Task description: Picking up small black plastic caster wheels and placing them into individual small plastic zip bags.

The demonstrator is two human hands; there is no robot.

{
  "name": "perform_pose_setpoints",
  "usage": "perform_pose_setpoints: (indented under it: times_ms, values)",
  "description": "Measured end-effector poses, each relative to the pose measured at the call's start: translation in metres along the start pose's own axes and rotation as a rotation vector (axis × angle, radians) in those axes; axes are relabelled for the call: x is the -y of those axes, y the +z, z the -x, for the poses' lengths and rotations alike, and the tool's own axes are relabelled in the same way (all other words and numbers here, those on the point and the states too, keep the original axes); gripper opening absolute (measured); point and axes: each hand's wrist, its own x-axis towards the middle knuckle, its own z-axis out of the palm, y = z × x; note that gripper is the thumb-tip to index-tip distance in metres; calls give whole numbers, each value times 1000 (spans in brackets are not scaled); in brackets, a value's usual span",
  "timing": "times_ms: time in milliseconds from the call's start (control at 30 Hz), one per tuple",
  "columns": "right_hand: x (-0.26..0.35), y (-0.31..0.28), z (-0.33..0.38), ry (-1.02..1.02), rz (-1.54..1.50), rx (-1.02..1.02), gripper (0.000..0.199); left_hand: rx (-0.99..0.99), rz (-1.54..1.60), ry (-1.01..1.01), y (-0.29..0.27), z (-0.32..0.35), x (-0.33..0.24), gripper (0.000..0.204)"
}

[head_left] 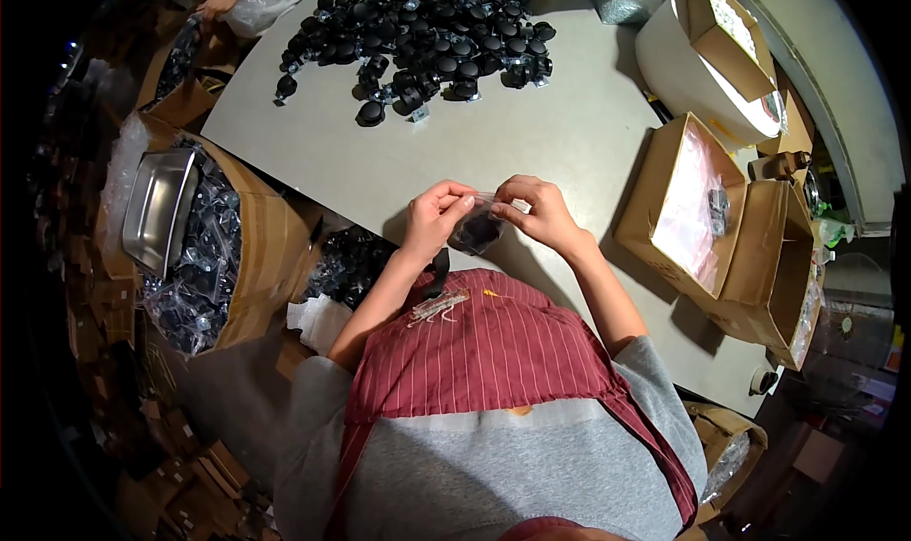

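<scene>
With your left hand (438, 220) and right hand (536, 214) you are pinching the mouth of a clear plastic bag (480, 233), both grips closed on its top edge. The bag is hanging on your side of the caster pile (427, 43) on the surface (560, 152), a dark piece showing inside. You seem to be working its opening; the next move is probably calling for steady fingertips and contents kept low. Left of the pile and nearer you, a cardboard carton (263, 256) is holding clear-bagged dark parts (204, 299), a steel pan (157, 204) resting on top. Right of the pile, an open cardboard box (653, 242) is holding pinkish plastic film (697, 199).
</scene>
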Motion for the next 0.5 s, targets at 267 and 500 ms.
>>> perform_pose_setpoints:
  times_ms: [267, 500]
  values:
    - [6, 3, 2, 24, 68, -39, 13, -59, -239, 22, -1, -1, -22, 9]
    - [16, 9, 2, 126, -137, -81, 16, -90, -777, 379, 9, -5, -34, 6]
